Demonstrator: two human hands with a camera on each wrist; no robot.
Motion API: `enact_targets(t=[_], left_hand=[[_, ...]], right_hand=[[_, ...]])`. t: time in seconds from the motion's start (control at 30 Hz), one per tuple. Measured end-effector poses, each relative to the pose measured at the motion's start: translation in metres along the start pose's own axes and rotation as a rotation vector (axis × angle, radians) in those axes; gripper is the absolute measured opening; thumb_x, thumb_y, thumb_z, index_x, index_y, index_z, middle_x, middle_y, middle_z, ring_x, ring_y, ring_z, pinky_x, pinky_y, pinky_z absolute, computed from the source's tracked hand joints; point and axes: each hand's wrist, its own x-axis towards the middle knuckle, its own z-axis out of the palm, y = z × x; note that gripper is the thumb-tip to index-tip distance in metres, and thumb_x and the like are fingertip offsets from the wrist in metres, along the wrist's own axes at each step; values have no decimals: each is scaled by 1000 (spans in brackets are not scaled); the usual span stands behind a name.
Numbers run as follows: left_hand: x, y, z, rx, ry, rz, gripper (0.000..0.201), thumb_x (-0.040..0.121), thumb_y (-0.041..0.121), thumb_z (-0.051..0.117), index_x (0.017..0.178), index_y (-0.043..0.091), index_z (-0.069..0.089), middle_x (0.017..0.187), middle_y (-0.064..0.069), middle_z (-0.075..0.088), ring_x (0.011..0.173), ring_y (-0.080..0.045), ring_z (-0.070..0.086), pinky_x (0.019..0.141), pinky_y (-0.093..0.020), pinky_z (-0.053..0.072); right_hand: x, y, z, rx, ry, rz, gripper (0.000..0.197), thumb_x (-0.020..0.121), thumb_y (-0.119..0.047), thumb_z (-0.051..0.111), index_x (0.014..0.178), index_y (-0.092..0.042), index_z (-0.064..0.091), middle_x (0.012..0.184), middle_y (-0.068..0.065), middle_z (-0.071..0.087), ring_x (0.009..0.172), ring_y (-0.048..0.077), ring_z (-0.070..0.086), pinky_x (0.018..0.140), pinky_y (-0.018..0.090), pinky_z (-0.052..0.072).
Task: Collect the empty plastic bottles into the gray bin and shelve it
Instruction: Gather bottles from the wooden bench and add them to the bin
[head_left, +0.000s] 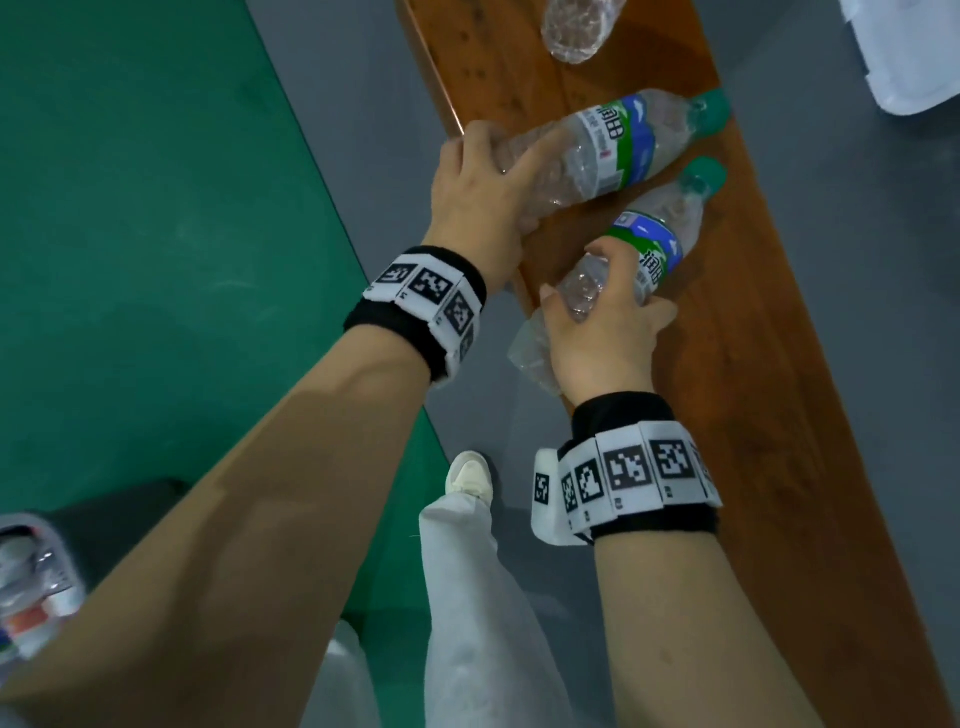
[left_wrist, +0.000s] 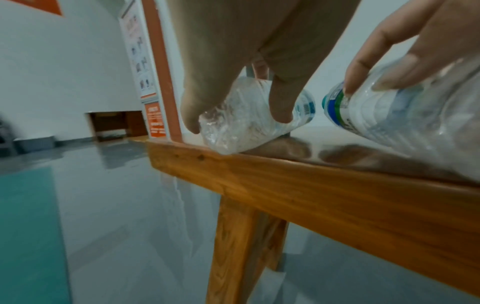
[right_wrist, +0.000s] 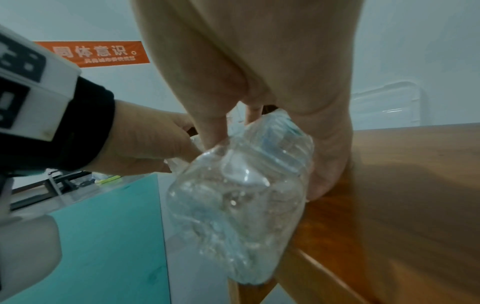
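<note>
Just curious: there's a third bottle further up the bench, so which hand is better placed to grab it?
Neither is free: the left hand and right hand each grip a bottle. Probably the left, since it sits nearer the far bottle along the bench.

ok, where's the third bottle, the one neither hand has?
Head view: the third bottle lies at the far end of the wooden bench, top centre, beyond the bottle in the left hand.

Two crumpled green-capped bottles lie gripped on the bench; bin holds more.
</note>
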Motion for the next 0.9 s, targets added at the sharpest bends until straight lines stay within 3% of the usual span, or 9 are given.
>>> enact_targets(t=[0.17,0.3,0.43,0.67,0.9], left_hand=[[-52,-39,-15,-231,79,-130,72,85,9,59,145,35,29,133,-14,32,118,-29,34,102,-32,27],[-112,-101,-29,-276,149,-224,72,83,11,63,144,33,34,131,-16,35,116,-31,37,103,-36,30],[-178,-161,-39,-328,147,-333,72,84,12,64,145,33,32,131,-16,35,118,-30,36,104,-38,32],[-326,-289,-59,-405,266,-609,73,85,12,63,147,31,29,130,-16,34,118,-28,34,105,-35,27],[-457,-399,-65,-374,381,-848,78,85,16,66,150,22,24,130,-22,36,119,-33,36,105,-41,29]], right_hand=[[-36,-11,30,-69,-19,-75,52,86,-24,67,129,-37,40,127,14,25,104,37,47,96,39,48],[-82,-28,78,-136,-103,-138,52,88,-24,66,131,-36,39,131,15,24,107,36,46,98,33,45],[-132,-42,137,-193,-152,-201,51,87,-21,66,129,-35,40,134,16,21,109,37,48,103,38,43],[-248,-64,272,-335,-351,-346,50,89,-18,65,130,-30,40,134,18,22,85,14,38,106,35,39],[-354,-69,398,-496,-551,-462,51,88,-20,65,131,-31,40,131,17,23,105,38,48,105,38,40]])
